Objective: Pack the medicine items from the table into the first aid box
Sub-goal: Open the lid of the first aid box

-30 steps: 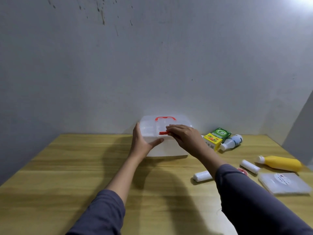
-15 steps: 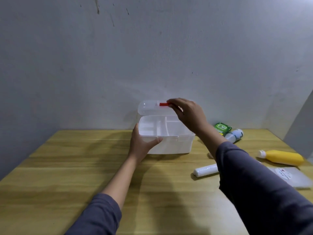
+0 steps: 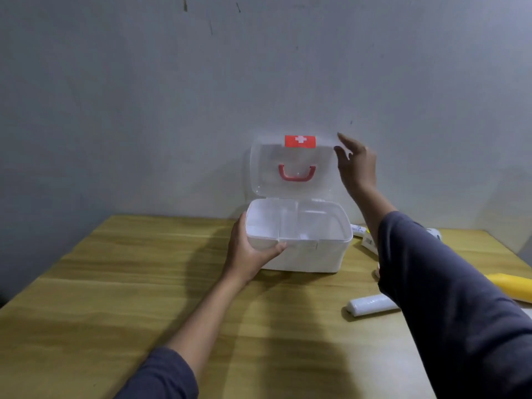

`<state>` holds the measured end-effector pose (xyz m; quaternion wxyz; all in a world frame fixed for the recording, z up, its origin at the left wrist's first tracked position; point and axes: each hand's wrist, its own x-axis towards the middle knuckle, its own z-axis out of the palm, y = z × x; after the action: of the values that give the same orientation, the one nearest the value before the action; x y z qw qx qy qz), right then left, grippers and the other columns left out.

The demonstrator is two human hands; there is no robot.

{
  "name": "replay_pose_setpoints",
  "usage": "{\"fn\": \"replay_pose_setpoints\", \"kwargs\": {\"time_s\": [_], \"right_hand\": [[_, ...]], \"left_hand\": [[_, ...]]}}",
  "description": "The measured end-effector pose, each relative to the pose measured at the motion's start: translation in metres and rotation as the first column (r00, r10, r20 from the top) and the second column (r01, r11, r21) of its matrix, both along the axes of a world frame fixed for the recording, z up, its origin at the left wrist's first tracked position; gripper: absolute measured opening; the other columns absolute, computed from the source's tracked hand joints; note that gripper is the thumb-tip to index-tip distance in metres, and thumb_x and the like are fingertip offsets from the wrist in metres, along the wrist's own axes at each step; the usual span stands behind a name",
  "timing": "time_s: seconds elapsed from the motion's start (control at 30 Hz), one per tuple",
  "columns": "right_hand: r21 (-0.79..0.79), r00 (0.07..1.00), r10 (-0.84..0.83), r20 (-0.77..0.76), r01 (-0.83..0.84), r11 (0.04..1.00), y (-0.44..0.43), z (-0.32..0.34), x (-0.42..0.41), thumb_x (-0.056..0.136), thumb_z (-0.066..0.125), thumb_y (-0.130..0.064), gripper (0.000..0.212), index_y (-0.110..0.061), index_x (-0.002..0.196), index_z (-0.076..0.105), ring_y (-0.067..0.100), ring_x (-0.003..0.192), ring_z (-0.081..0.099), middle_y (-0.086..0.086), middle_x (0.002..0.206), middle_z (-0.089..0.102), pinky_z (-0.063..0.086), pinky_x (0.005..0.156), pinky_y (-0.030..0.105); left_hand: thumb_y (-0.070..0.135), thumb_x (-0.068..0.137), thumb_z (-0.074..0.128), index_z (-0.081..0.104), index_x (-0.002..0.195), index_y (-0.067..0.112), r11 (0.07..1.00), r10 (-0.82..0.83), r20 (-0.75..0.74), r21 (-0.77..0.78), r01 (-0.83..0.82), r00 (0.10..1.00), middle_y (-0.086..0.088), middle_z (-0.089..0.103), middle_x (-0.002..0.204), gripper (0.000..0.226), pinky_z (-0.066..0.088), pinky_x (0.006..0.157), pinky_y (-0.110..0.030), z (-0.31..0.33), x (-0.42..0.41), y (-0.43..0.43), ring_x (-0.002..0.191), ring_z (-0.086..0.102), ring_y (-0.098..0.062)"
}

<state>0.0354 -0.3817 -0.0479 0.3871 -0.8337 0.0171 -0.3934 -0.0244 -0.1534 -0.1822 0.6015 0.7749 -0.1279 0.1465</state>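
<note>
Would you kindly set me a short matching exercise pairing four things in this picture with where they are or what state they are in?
Things:
1. lid
2. left hand
3. white roll
4. right hand

Places or states:
a. lying on the table, right of the first aid box
b. open-fingered at the lid's right edge
c. swung up, standing open against the wall
d. gripping the box's front left corner

Pairs: 1-c, 2-d, 3-a, 4-b
</note>
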Motion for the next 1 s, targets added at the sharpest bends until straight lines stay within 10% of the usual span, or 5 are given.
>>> {"fn": "replay_pose_setpoints", "kwargs": {"time_s": [0.27, 0.43, 0.57, 0.73, 1.0], "right_hand": [[0.444, 0.994, 0.036, -0.107, 0.015, 0.896, 0.002, -0.052, 0.009, 0.083, 0.053, -0.007, 0.037, -0.012, 0.12, 0.061, 0.018, 0.078, 0.059, 0.005, 0.084, 0.064, 0.043, 0.076, 0.031], [0.62, 0.968, 0.23, -0.105, -0.117, 0.776, 0.004, -0.05, 0.006, 0.09, 0.048, -0.003, 0.037, -0.01, 0.126, 0.054, 0.018, 0.079, 0.054, 0.007, 0.094, 0.058, 0.043, 0.062, 0.027], [0.61, 0.951, 0.283, -0.126, -0.151, 0.778, 0.006, -0.048, 0.006, 0.094, 0.042, -0.005, 0.036, -0.009, 0.129, 0.051, 0.018, 0.079, 0.053, 0.009, 0.097, 0.053, 0.041, 0.062, 0.023], [0.547, 0.939, 0.258, -0.227, -0.096, 0.831, -0.008, -0.062, -0.03, 0.093, 0.031, 0.001, 0.046, -0.013, 0.135, 0.043, 0.013, 0.066, 0.045, 0.009, 0.098, 0.048, 0.039, 0.061, 0.021], [0.171, 0.932, -0.022, -0.362, 0.089, 0.981, -0.016, -0.074, -0.049, 0.094, 0.041, -0.016, 0.042, -0.007, 0.136, 0.042, 0.033, 0.121, 0.049, 0.017, 0.13, 0.057, 0.037, 0.1, 0.035]], "left_hand": [[0.056, 0.05, 0.083, 0.045, 0.137, 0.025, 0.998, 0.054, 0.026, 0.013, -0.055, 0.998, 0.006, 0.049, 0.135, 0.1, 0.044, 0.107, -0.037, -0.003, -0.008, 0.012, 0.128, 0.047, -0.013], [0.065, 0.044, 0.071, 0.035, 0.147, 0.017, 1.0, 0.007, -0.034, 0.023, -0.006, 0.999, 0.008, 0.036, 0.135, 0.12, 0.034, 0.104, -0.022, 0.017, -0.009, 0.027, 0.127, 0.038, -0.006], [0.058, 0.048, 0.079, 0.026, 0.153, 0.014, 0.997, -0.068, -0.122, 0.026, 0.071, 0.99, 0.007, 0.031, 0.153, 0.126, 0.029, 0.115, -0.029, 0.032, 0.001, 0.029, 0.142, 0.03, -0.009], [0.053, 0.051, 0.089, 0.044, 0.135, 0.028, 0.992, -0.119, -0.152, 0.033, 0.126, 0.981, 0.033, 0.048, 0.125, 0.098, 0.034, 0.107, -0.024, 0.018, -0.025, 0.014, 0.13, 0.04, -0.001], [0.074, 0.041, 0.082, 0.052, 0.133, 0.025, 0.998, -0.054, -0.134, -0.022, 0.052, 0.989, 0.006, 0.059, 0.135, 0.108, 0.043, 0.109, -0.046, 0.021, -0.026, 0.019, 0.13, 0.052, -0.016]]}}
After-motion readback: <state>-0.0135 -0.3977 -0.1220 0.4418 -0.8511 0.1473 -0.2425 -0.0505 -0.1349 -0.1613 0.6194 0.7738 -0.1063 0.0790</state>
